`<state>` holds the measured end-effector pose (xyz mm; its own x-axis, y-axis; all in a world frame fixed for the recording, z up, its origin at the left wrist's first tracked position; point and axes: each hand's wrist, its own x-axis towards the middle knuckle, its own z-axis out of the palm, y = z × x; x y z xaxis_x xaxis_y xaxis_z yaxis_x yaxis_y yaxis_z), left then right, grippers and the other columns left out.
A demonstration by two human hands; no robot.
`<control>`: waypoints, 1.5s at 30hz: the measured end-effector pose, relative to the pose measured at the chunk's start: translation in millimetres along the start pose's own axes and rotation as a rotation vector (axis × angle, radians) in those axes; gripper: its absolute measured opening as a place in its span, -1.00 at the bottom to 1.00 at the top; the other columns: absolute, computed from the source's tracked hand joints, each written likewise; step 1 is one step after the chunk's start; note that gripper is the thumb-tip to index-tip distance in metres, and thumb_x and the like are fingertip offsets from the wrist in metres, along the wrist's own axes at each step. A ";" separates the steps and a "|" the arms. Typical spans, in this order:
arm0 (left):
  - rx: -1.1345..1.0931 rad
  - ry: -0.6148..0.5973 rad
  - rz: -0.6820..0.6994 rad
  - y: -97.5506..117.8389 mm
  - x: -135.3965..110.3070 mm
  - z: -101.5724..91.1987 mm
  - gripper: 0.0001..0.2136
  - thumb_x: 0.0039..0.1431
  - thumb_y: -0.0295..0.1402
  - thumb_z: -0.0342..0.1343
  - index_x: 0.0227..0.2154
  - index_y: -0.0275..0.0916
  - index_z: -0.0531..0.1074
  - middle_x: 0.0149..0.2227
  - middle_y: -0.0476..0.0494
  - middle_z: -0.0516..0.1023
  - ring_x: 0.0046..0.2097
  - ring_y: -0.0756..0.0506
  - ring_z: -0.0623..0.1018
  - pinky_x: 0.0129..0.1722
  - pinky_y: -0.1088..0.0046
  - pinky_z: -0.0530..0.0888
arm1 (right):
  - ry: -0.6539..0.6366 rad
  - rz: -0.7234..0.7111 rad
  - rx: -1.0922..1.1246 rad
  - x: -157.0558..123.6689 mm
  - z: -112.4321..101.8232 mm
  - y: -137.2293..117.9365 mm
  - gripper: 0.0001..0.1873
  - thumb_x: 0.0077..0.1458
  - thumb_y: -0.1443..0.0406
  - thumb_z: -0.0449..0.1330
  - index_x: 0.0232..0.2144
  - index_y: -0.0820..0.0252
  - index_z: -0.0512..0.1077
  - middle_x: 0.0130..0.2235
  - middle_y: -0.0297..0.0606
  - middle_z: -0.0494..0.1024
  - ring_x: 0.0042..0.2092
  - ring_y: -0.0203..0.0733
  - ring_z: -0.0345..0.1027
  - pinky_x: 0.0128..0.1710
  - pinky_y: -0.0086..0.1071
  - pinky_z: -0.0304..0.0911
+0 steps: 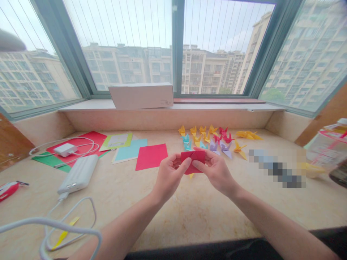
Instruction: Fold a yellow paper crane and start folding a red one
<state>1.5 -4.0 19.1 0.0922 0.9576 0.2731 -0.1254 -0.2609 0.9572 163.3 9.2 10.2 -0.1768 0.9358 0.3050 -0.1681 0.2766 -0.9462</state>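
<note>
Both my hands hold a partly folded red paper (193,159) above the stone sill. My left hand (169,177) pinches its left side, thumb on top. My right hand (215,170) grips its right side with the fingers curled round it. A small yellow scrap shows just beneath the paper. Behind my hands stand several finished paper cranes (211,139) in yellow, red, teal and lilac. A flat red paper square (151,156) lies to the left of my hands.
Loose coloured sheets (127,150) lie at the left, with a white charger (65,149) and cable on them. A white power bank (78,174) with a cable lies nearer. A white box (141,95) sits on the window ledge. A clear container (329,144) stands at the right.
</note>
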 end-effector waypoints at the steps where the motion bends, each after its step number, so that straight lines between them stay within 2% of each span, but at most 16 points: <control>1: -0.005 0.003 0.000 -0.2 0.1 0.3 -0.76 0.12 -0.26 0.25 -0.22 -0.31 0.55 -0.26 -0.19 0.66 -0.23 -0.13 0.63 -0.21 0.40 0.55 | -0.004 -0.002 -0.003 -0.5 0.7 -0.7 -0.53 0.01 0.16 0.36 -0.02 0.16 0.47 -0.10 -0.14 0.62 -0.06 -0.02 0.51 -0.03 -0.06 0.44; 10: -0.045 -0.001 0.016 -3.6 -0.4 2.7 -0.77 0.12 -0.29 0.24 -0.19 -0.29 0.55 -0.22 -0.18 0.66 -0.17 -0.14 0.63 -0.13 0.35 0.55 | -0.030 0.030 0.098 0.6 2.1 -0.2 -0.66 0.00 0.14 0.36 -0.17 0.16 0.55 -0.21 -0.20 0.65 -0.19 -0.07 0.55 -0.10 -0.05 0.49; 13: -0.039 0.037 0.039 -3.7 -1.1 3.3 -0.79 0.13 -0.32 0.24 -0.20 -0.29 0.55 -0.24 -0.16 0.66 -0.19 -0.12 0.63 -0.15 0.39 0.55 | -0.037 0.022 0.086 1.4 0.6 -1.7 -0.67 0.01 0.16 0.36 -0.16 0.14 0.54 -0.21 -0.22 0.65 -0.17 -0.08 0.55 -0.09 -0.10 0.48; 16: -0.030 0.103 0.068 -1.8 -0.8 3.1 -0.81 0.13 -0.33 0.23 -0.22 -0.30 0.55 -0.26 -0.15 0.67 -0.23 -0.10 0.64 -0.19 0.42 0.55 | -0.107 0.013 0.059 2.6 -0.7 -3.5 -0.63 0.04 0.16 0.34 -0.10 0.13 0.50 -0.14 -0.18 0.64 -0.11 -0.07 0.53 -0.05 -0.11 0.45; 20: -0.029 0.153 0.079 1.5 0.9 1.4 -0.79 0.13 -0.31 0.23 -0.22 -0.31 0.53 -0.29 -0.15 0.67 -0.28 -0.09 0.64 -0.25 0.44 0.56 | -0.140 0.035 -0.032 4.1 -2.2 -2.6 -0.61 -0.01 0.20 0.37 -0.10 0.14 0.51 -0.12 -0.16 0.64 -0.13 -0.08 0.53 -0.13 -0.20 0.43; 24: -0.040 0.110 0.032 1.9 2.5 0.1 -0.76 0.10 -0.27 0.26 -0.22 -0.32 0.53 -0.29 -0.17 0.67 -0.28 -0.11 0.65 -0.27 0.43 0.57 | -0.064 0.043 -0.054 4.7 -3.8 -1.3 -0.70 -0.04 0.18 0.38 -0.22 0.15 0.55 -0.23 -0.21 0.67 -0.21 -0.10 0.54 -0.15 -0.21 0.40; 28: -0.055 0.074 0.004 -0.1 2.8 -1.4 -0.71 0.06 -0.24 0.30 -0.22 -0.35 0.52 -0.24 -0.23 0.67 -0.27 -0.13 0.65 -0.27 0.40 0.58 | -0.030 0.040 -0.080 5.3 -5.0 -2.2 -0.73 -0.08 0.17 0.40 -0.31 0.16 0.55 -0.32 -0.25 0.66 -0.31 -0.18 0.51 -0.27 -0.29 0.37; 34: -0.032 0.018 0.029 -3.1 0.2 -3.1 -0.63 0.07 -0.24 0.30 -0.12 -0.37 0.50 -0.17 -0.29 0.65 -0.20 -0.17 0.64 -0.24 0.33 0.60 | -0.006 0.060 -0.131 6.4 -6.9 -3.8 -0.69 -0.11 0.11 0.41 -0.36 0.19 0.53 -0.39 -0.28 0.62 -0.40 -0.25 0.43 -0.38 -0.34 0.31; 37: 0.017 0.024 0.051 -6.0 -1.0 -1.8 -0.63 0.03 -0.26 0.33 -0.13 -0.35 0.49 -0.17 -0.26 0.64 -0.18 -0.17 0.62 -0.29 0.38 0.60 | -0.008 0.040 -0.146 5.8 -6.7 -4.8 -0.69 -0.09 0.10 0.40 -0.40 0.20 0.51 -0.44 -0.29 0.60 -0.44 -0.26 0.41 -0.40 -0.34 0.30; 42: 0.043 0.096 0.057 -8.4 1.3 0.9 -0.76 0.09 -0.30 0.27 -0.24 -0.36 0.52 -0.32 -0.17 0.65 -0.37 -0.05 0.59 -0.42 0.49 0.55 | -0.046 -0.011 -0.180 2.5 -4.2 -3.2 -0.76 -0.02 0.16 0.37 -0.34 0.19 0.53 -0.35 -0.25 0.64 -0.31 -0.18 0.49 -0.26 -0.30 0.33; 45: 0.009 0.109 0.046 -5.8 4.3 0.6 -0.78 0.11 -0.32 0.24 -0.24 -0.37 0.54 -0.40 -0.13 0.63 -0.46 0.00 0.55 -0.50 0.54 0.50 | -0.070 -0.032 -0.168 2.2 -3.7 -1.8 -0.76 0.02 0.18 0.35 -0.27 0.17 0.54 -0.28 -0.24 0.65 -0.26 -0.16 0.49 -0.20 -0.28 0.33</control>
<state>3.2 1.6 14.8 -0.0219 0.9521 0.3050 -0.1185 -0.3054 0.9448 166.9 11.5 12.2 -0.2419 0.9100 0.3368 -0.0117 0.3444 -0.9388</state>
